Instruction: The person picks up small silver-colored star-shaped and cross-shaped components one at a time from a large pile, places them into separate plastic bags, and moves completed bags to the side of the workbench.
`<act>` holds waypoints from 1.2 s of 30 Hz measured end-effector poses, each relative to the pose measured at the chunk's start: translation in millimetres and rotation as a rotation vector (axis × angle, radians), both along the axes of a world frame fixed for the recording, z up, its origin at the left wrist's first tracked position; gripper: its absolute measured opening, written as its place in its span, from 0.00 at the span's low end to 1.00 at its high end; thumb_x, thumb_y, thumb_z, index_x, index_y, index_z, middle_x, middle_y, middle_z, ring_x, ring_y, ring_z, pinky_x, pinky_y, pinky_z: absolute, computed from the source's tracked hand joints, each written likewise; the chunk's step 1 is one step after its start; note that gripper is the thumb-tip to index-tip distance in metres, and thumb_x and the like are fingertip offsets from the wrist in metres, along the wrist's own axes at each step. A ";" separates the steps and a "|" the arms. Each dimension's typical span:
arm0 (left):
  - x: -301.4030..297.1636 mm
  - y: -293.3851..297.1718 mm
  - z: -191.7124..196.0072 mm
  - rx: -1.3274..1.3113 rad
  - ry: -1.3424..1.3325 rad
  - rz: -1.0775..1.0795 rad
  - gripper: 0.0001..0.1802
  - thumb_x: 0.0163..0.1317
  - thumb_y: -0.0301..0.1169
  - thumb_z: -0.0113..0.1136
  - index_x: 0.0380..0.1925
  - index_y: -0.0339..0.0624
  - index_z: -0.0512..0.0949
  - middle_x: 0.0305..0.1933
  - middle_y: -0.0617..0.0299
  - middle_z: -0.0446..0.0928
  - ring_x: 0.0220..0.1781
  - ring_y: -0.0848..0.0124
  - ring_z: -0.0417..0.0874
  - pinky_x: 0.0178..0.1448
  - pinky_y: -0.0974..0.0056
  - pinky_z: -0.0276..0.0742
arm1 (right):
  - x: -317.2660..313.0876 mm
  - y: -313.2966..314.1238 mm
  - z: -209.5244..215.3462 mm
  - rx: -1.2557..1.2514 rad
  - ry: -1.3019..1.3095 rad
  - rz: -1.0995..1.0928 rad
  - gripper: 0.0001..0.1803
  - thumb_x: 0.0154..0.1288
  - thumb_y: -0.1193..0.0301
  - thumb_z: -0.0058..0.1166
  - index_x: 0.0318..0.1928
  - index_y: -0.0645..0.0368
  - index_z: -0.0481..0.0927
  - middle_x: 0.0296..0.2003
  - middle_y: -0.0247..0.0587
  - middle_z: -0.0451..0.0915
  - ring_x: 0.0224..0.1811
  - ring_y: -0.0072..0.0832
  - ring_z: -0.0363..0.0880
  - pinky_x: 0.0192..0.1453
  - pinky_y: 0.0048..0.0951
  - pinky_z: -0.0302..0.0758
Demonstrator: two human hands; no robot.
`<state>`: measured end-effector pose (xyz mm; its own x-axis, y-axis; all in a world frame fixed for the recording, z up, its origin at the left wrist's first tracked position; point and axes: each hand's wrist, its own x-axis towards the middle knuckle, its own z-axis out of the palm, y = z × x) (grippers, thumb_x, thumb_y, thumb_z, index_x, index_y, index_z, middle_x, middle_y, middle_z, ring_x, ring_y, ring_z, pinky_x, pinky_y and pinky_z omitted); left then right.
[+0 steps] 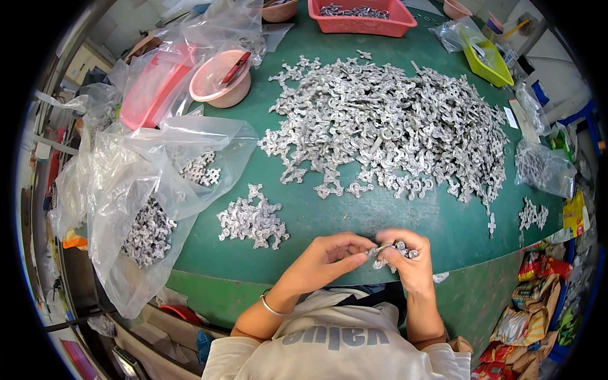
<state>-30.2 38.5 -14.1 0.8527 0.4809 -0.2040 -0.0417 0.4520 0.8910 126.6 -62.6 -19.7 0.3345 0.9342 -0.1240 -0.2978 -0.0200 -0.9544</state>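
Close to the table's front edge, my right hand [413, 258] is closed around several small silver metal castings [396, 251] with rounded lobes. The fingertips of my left hand [335, 254] meet them from the other side, pinching a casting at the edge of the bunch. Fingers hide part of what is held. Beyond my hands spreads a large heap of the same castings [386, 126], many of them cross-shaped. A smaller pile of castings [253, 220] lies to the left of my left hand.
At the left, a clear plastic bag [114, 253] holds more castings. A pink bowl [221, 95] with a red-handled tool stands behind it. A red tray [364, 25] sits at the back of the green table [316, 221], a yellow-green basket [487, 63] at back right. Few castings [533, 215] lie far right.
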 end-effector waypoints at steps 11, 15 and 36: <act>-0.1 -3.1 7.4 -0.227 -0.059 0.089 0.13 0.58 0.25 0.54 0.42 0.30 0.73 0.36 0.55 0.77 0.32 0.75 0.76 0.38 0.72 0.72 | -7.3 -7.1 10.9 -0.036 0.099 -0.102 0.02 0.57 0.78 0.53 0.30 0.65 0.74 0.25 0.37 0.76 0.26 0.18 0.74 0.31 0.18 0.69; -1.8 -4.8 7.3 -0.166 -0.029 0.083 0.09 0.57 0.23 0.55 0.37 0.29 0.75 0.34 0.54 0.78 0.31 0.74 0.77 0.38 0.72 0.73 | -9.3 -8.3 13.9 -0.018 0.060 -0.102 0.03 0.57 0.79 0.53 0.31 0.64 0.73 0.25 0.37 0.76 0.27 0.18 0.74 0.31 0.17 0.70; -5.3 -8.3 8.2 -0.154 -0.080 0.067 0.10 0.59 0.24 0.54 0.39 0.28 0.74 0.35 0.56 0.78 0.33 0.76 0.76 0.41 0.72 0.73 | -9.8 -13.9 15.4 0.112 -0.131 -0.125 0.08 0.51 0.80 0.60 0.32 0.65 0.75 0.27 0.37 0.75 0.28 0.17 0.69 0.32 0.17 0.65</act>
